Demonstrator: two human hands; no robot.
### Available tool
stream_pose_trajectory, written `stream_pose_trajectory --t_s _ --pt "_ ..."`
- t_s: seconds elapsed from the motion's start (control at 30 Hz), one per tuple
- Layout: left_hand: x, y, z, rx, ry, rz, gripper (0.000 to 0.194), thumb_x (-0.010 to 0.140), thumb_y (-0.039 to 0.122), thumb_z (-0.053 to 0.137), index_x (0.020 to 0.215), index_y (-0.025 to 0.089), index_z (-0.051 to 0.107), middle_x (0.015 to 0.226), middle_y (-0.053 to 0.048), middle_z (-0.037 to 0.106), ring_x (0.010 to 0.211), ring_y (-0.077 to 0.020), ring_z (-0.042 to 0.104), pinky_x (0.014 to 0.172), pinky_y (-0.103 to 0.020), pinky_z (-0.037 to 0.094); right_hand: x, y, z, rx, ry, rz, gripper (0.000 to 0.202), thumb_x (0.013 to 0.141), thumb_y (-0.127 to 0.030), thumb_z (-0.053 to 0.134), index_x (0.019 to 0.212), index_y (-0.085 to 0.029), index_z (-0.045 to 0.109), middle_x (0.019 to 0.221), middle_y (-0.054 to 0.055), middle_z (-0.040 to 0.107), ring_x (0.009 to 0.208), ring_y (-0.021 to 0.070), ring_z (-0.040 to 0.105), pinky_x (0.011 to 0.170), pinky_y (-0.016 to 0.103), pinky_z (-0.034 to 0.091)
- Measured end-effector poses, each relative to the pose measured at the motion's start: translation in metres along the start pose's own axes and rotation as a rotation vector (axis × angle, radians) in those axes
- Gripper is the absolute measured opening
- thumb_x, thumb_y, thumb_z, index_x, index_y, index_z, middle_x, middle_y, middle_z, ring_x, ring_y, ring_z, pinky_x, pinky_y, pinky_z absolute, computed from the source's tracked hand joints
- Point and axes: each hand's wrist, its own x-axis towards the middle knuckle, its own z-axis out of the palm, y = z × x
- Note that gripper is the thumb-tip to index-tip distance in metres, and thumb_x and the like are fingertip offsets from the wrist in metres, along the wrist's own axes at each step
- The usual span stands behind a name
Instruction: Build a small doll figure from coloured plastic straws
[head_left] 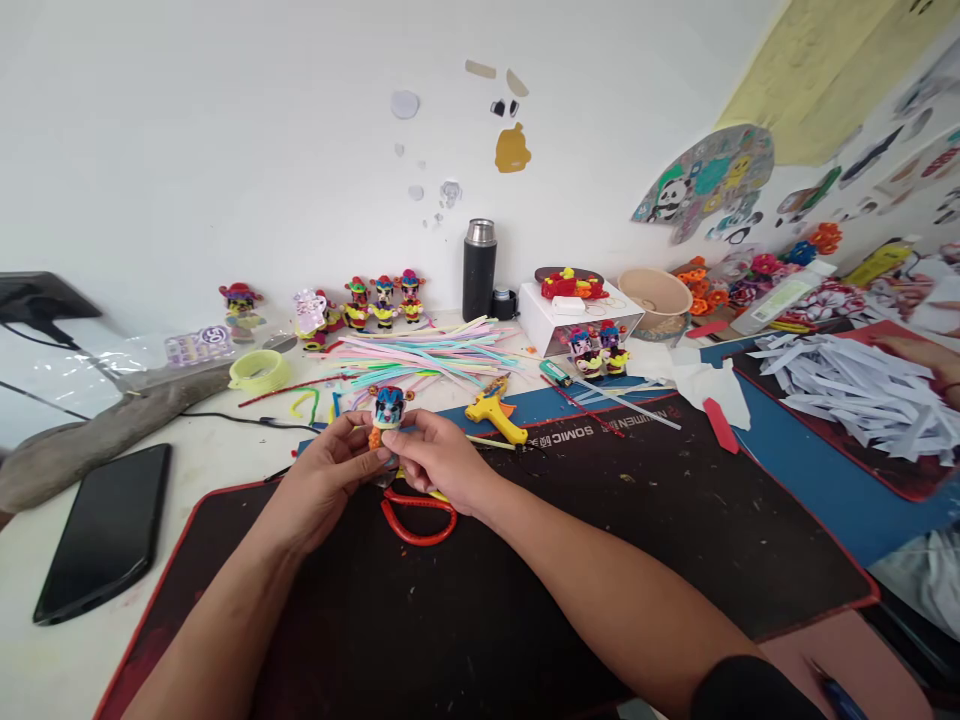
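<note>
Between my two hands is a small doll figurine [388, 410] with a blue hat, a painted face and a bit of orange low on its left side. The fingers of my left hand [330, 462] are closed around its lower left part. From the other side my right hand [442, 458] pinches it, thumb at the front; the fingers hide most of the body. Just below the hands lie scissors [420, 541] with red handles, their blades partly covered. A yellow glue gun [498, 412] rests right of my right hand.
Pastel pipe cleaners [442, 352] are heaped behind the hands. Several finished figurines [384, 303] stand along the wall near a black thermos [479, 270]. A black tablet [105, 530] lies at left. Far right, a pile of white paper strips [855, 390] sits by another person's hand [922, 360].
</note>
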Motion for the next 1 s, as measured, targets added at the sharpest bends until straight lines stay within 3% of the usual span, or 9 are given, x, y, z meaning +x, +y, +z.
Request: stream_pose_trajectory --t_s 0.33,1.0 --pt "-0.0007 0.0016 0.0033 0.007 0.046 0.008 0.046 0.068 0.028 0.097 0.102 0.022 0.067 0.098 -0.004 0.08 0.085 -0.0238 0.078 0.074 -0.032 0.061 -0.004 -0.0052 0.0017 0.003 -0.011 0.02 0.045 0.083 -0.059 0.079 0.094 -0.022 0.055 0.049 -0.011 0.049 0.036 0.0068 0.036 0.039 0.022 0.021" --pt "-0.0005 0.0006 0.0023 0.038 0.029 -0.008 0.048 0.069 0.028 0.097 0.104 0.023 0.064 0.102 -0.005 0.079 0.089 -0.0257 0.077 0.078 -0.034 0.06 -0.0028 -0.0012 0.0008 0.009 0.009 0.018 0.043 0.085 -0.058 0.078 0.093 -0.022 0.056 0.048 -0.012 0.048 0.036 0.0068 0.036 0.039 0.021 0.022"
